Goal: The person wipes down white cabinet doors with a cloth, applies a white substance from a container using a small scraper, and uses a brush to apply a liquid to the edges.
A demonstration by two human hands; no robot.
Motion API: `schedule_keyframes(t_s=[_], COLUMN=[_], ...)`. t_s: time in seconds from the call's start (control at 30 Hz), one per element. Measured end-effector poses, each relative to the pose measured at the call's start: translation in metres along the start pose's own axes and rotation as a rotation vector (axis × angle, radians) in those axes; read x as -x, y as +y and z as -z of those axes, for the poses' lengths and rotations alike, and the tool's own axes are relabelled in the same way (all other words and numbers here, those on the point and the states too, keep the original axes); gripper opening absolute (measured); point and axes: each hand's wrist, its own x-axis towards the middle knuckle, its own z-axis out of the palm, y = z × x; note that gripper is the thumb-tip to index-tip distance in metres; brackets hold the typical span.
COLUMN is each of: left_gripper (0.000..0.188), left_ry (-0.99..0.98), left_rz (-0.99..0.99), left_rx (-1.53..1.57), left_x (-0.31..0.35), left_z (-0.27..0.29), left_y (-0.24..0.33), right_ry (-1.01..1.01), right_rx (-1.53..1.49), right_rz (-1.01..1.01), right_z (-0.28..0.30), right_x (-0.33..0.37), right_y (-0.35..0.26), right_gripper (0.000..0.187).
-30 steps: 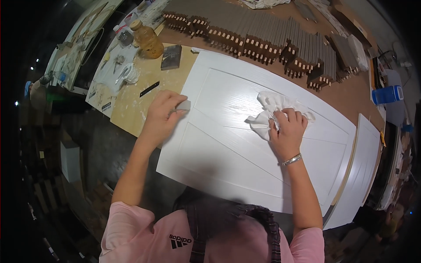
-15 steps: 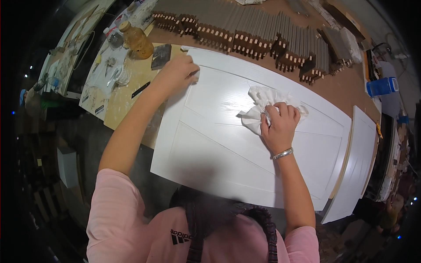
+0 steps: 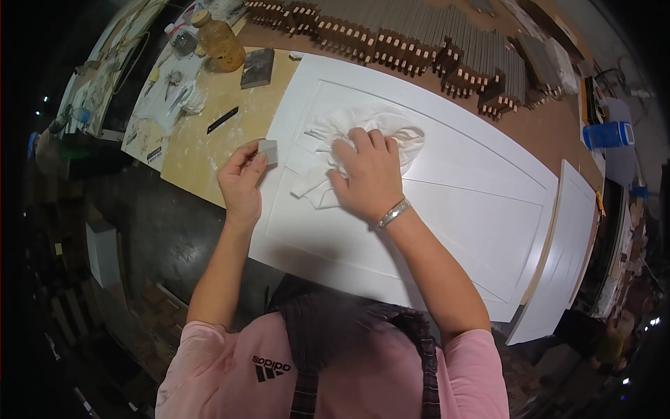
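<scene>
A white panel [image 3: 460, 230] with shallow grooves lies across the worktable in front of me. My right hand [image 3: 370, 171], with a metal bracelet at the wrist, presses a crumpled white cloth [image 3: 410, 142] onto the left half of the panel, its fingers bent into the folds. At the panel's left edge, my left hand [image 3: 242, 183] pinches a small, flat grey square piece [image 3: 269, 151] between thumb and fingers. What that piece is made of cannot be made out. The cloth hides part of the panel's grooves.
Left on the board lie a black-handled tool [image 3: 222, 120] and a dark block [image 3: 257, 68]. Beyond stand an amber jar [image 3: 218, 45] and a small bottle [image 3: 181, 42]. Rows of grey-brown slats [image 3: 412, 52] line the far side. Another white panel [image 3: 555, 258] and a blue container [image 3: 608, 135] are right.
My right hand has wiped the cloth leftward across the panel. My left hand has come nearer from the far left corner, and the grey piece now shows in it.
</scene>
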Motion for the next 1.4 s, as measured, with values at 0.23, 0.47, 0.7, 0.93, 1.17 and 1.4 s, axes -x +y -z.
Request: schedule_keyframes(t_s=[0.23,0.47,0.7,0.93,1.17,1.4], left_gripper=[0.027,0.031,0.028,0.027,0.028,0.030], left_ry=[-0.138,-0.543,-0.859,-0.853,-0.888,-0.705], left_rz=[-0.110,-0.400,-0.460,-0.544,-0.588,-0.331], left_rx=[-0.431,-0.989,-1.161,-1.220,-1.283,-1.215], left_x=[-0.013,-0.043,-0.060,-0.059,-0.054,-0.023], left_z=[0.002,-0.028,-0.041,-0.046,-0.042,-0.013], left_y=[0.017,0.055,0.059,0.061,0.061,0.083], right_ry=[0.073,0.130,0.144,0.162,0.137,0.148], right_rx=[0.138,0.186,0.192,0.184,0.175,0.204], right_rz=[-0.102,-0.171,-0.140,-0.130,-0.126,-0.147], right_z=[0.041,0.038,0.040,0.041,0.038,0.039], right_x=[0.044,0.049,0.048,0.049,0.050,0.048], right_y=[0.061,0.066,0.070,0.068,0.067,0.070], right_gripper=[0.031,0.033,0.032,0.030,0.029,0.028])
